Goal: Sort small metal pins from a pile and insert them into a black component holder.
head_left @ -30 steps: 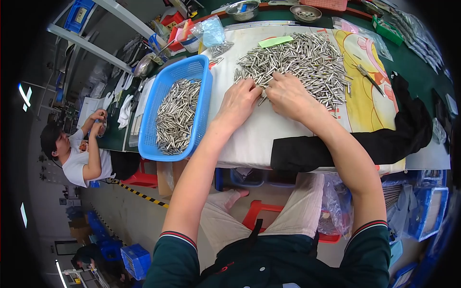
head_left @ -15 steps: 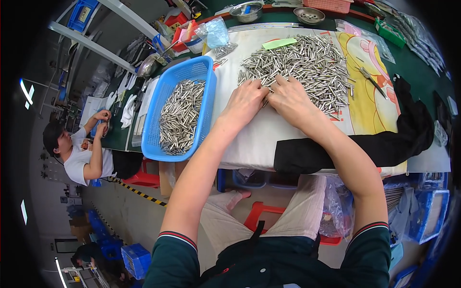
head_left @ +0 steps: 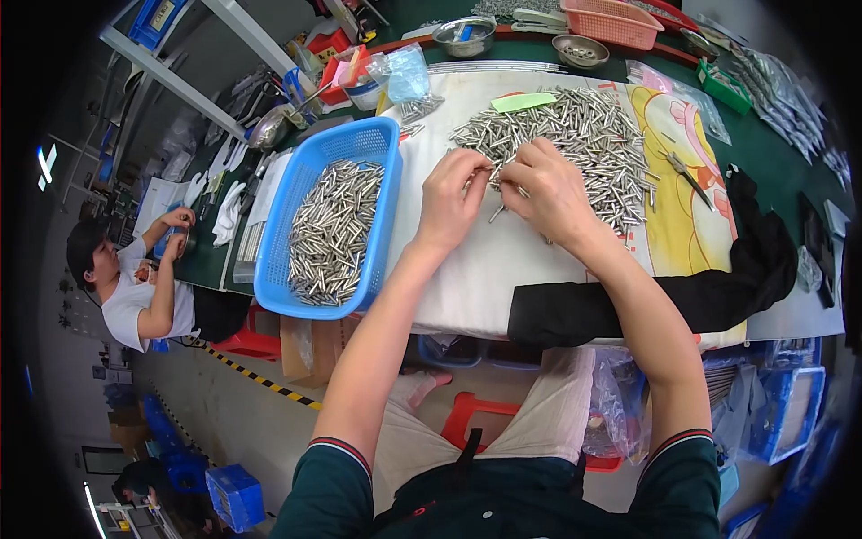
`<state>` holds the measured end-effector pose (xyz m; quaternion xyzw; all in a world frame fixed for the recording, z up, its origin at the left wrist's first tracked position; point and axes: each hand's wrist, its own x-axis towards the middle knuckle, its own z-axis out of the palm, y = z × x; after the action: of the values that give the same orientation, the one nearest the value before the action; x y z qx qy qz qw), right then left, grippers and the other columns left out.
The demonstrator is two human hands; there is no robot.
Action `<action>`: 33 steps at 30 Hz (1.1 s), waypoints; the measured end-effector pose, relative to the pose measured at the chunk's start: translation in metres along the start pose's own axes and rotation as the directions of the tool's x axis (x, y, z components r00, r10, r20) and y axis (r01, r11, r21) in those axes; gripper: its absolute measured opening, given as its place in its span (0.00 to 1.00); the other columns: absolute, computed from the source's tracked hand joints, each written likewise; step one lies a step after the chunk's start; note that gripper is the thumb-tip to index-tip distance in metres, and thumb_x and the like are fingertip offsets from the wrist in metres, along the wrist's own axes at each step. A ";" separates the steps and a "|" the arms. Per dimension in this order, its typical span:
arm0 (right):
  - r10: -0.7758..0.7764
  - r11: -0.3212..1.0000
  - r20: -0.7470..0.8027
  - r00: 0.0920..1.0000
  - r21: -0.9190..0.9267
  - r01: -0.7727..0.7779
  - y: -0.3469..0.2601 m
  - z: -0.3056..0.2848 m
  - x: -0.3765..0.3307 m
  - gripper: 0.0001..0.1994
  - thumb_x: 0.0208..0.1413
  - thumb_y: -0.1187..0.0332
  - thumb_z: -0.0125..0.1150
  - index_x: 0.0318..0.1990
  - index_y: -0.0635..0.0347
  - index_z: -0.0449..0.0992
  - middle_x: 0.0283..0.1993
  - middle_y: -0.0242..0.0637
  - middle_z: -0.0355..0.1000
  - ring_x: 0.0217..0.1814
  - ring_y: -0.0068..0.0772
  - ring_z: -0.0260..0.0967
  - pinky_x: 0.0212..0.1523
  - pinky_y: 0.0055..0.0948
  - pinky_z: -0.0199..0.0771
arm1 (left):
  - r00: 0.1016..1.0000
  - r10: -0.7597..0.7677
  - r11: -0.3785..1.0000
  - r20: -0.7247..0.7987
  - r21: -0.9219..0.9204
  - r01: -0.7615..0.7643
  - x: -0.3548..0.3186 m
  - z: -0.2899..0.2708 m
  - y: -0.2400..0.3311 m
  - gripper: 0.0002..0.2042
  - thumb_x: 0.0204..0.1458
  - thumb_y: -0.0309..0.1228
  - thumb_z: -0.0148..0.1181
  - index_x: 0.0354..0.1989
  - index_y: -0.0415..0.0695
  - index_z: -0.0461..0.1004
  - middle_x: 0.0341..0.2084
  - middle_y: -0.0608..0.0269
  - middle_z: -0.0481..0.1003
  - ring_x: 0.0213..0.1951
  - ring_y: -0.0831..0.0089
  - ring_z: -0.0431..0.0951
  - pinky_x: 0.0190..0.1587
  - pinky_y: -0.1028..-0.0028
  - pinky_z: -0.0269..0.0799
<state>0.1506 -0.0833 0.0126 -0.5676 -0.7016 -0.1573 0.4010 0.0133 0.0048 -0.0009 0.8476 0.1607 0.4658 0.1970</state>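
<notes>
Over the near left edge of a big heap of short metal pins [head_left: 597, 135], my two hands work close together. My left hand [head_left: 452, 196] is closed, thumb and fingertips pinched at the edge of the heap. My right hand [head_left: 546, 190] is closed too, its fingers curled down beside the left fingertips. Whatever either pinch holds is too small and hidden to make out. One loose pin [head_left: 496, 213] lies on the cloth below the right fingers. Left of my hands stands a blue plastic basket [head_left: 392, 193] holding many similar pins.
A green paper slip [head_left: 523, 101] rests on the heap. A plier-like tool [head_left: 690, 180] lies at right on the patterned cloth. Black fabric [head_left: 575, 313] lies along the near edge, under my right forearm. Metal bowls [head_left: 464, 38] stand behind. A co-worker [head_left: 148, 287] sits at far left.
Both hands have lifted and drawn back slightly from the heap, fingers now more curled, with a small gap between them. The whole view has shifted a little.
</notes>
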 end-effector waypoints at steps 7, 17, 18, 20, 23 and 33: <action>0.081 0.975 -0.289 0.954 0.222 -0.016 -0.010 0.011 0.002 0.08 0.35 0.76 0.63 0.27 0.57 0.76 0.22 0.32 0.64 0.27 0.33 0.61 0.26 0.29 0.63 | 0.970 -0.211 0.876 -0.121 -0.463 0.133 -0.007 0.012 0.008 0.04 0.50 0.19 0.51 0.34 0.37 0.69 0.32 0.61 0.72 0.31 0.75 0.73 0.32 0.78 0.70; 0.175 0.947 -0.274 0.946 0.310 -0.085 -0.013 0.015 0.002 0.08 0.38 0.78 0.63 0.30 0.58 0.77 0.25 0.30 0.64 0.28 0.26 0.59 0.27 0.23 0.60 | 0.950 -0.287 0.837 -0.126 -0.515 0.184 -0.013 0.010 0.013 0.05 0.51 0.21 0.53 0.36 0.39 0.72 0.29 0.62 0.75 0.30 0.78 0.74 0.32 0.79 0.70; 0.213 0.927 -0.242 0.947 0.356 -0.118 -0.013 0.015 0.001 0.08 0.39 0.78 0.63 0.30 0.58 0.77 0.26 0.30 0.65 0.28 0.25 0.59 0.27 0.23 0.60 | 0.947 -0.299 0.828 -0.116 -0.526 0.197 -0.014 0.009 0.013 0.05 0.51 0.21 0.53 0.36 0.39 0.72 0.29 0.62 0.75 0.30 0.78 0.74 0.32 0.79 0.70; 0.236 0.911 -0.212 0.948 0.389 -0.140 -0.013 0.017 0.000 0.07 0.40 0.77 0.63 0.30 0.58 0.77 0.26 0.30 0.65 0.28 0.24 0.58 0.27 0.22 0.60 | 0.952 -0.278 0.840 -0.128 -0.512 0.177 -0.015 0.008 0.014 0.05 0.52 0.21 0.53 0.36 0.39 0.71 0.29 0.62 0.74 0.30 0.77 0.74 0.32 0.79 0.70; 0.268 0.884 -0.165 0.949 0.433 -0.175 -0.013 0.014 -0.001 0.07 0.41 0.77 0.63 0.31 0.58 0.77 0.26 0.30 0.65 0.28 0.23 0.57 0.27 0.21 0.59 | 0.959 -0.253 0.852 -0.128 -0.499 0.158 -0.014 0.008 0.014 0.05 0.52 0.21 0.52 0.36 0.39 0.71 0.29 0.62 0.74 0.30 0.75 0.74 0.32 0.78 0.70; 0.318 0.854 -0.116 0.941 0.466 -0.231 -0.019 0.010 0.002 0.06 0.40 0.75 0.64 0.29 0.57 0.78 0.26 0.30 0.67 0.31 0.26 0.60 0.27 0.23 0.62 | 0.972 -0.195 0.896 -0.134 -0.427 0.121 -0.014 0.005 0.014 0.05 0.51 0.20 0.52 0.36 0.40 0.71 0.30 0.61 0.75 0.30 0.70 0.75 0.33 0.75 0.69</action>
<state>0.1292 -0.0817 0.0123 -0.5376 -0.5887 0.0138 0.6035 0.0118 -0.0145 -0.0069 0.7267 0.1429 0.5434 0.3953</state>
